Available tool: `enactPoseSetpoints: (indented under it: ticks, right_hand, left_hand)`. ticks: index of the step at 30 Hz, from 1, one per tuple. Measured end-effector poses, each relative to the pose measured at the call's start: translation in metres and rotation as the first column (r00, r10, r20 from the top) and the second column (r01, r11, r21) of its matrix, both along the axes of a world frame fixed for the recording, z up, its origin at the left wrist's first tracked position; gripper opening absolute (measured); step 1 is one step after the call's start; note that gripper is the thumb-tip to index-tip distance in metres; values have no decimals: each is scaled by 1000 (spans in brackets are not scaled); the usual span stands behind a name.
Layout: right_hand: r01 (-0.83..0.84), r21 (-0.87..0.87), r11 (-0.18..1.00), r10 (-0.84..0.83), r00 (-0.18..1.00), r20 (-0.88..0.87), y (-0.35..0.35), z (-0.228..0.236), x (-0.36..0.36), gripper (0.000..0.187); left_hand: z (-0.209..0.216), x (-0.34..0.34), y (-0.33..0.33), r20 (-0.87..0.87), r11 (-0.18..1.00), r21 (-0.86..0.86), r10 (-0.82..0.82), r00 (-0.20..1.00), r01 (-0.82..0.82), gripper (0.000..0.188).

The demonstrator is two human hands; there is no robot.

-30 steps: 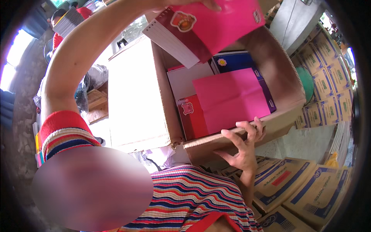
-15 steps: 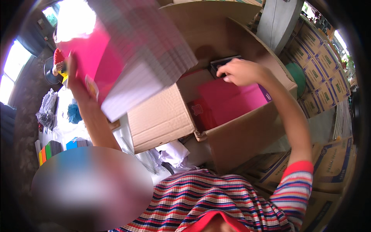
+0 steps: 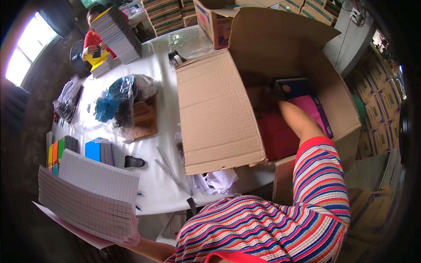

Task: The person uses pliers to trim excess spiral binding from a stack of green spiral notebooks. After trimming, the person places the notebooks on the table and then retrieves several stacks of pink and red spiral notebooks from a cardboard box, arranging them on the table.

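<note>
At the lower left, my left arm holds up a thick sheaf of ruled pages (image 3: 87,201) with a pink cover sheet fanned out beneath it. The fingers of that hand are hidden behind the sheaf; only the forearm shows. My right arm reaches down into a large open cardboard box (image 3: 217,114). In the box's shadow my right hand (image 3: 274,93) is dark and blurred, so its fingers cannot be made out. Near it in the box lie a dark blue package (image 3: 293,87) and pink and red covers (image 3: 278,131).
The white table (image 3: 162,105) carries a plastic bag with blue scraps (image 3: 109,105), wire coils (image 3: 169,171), a black stapler-like object (image 3: 134,161) and coloured notebooks (image 3: 61,151). Across it, another person in red (image 3: 92,41) works beside a tall stack of notebooks (image 3: 117,35). Cartons (image 3: 379,118) are piled right.
The sheaf in my left hand has swung from the upper left down to the lower left. My right hand has gone deeper into the box. The view has shifted.
</note>
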State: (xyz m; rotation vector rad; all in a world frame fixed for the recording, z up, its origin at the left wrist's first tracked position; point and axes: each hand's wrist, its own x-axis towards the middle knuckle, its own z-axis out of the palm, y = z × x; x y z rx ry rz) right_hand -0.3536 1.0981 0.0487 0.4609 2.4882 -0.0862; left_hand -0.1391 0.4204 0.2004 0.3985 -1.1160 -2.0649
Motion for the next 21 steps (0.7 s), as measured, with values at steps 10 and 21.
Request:
enactPoseSetpoints:
  ticks: [10,21]
  right_hand:
    - [-90,-69,994,80,987,-137,12,29,-8,28]
    - [-314,-126,941,253,901,-352,-1,46,-17,24]
  left_hand:
    - [-23,31,-4,27,999,45,17,1000,-18,39]
    - [-19,-5,-9,-12,994,61,-89,996,90,38]
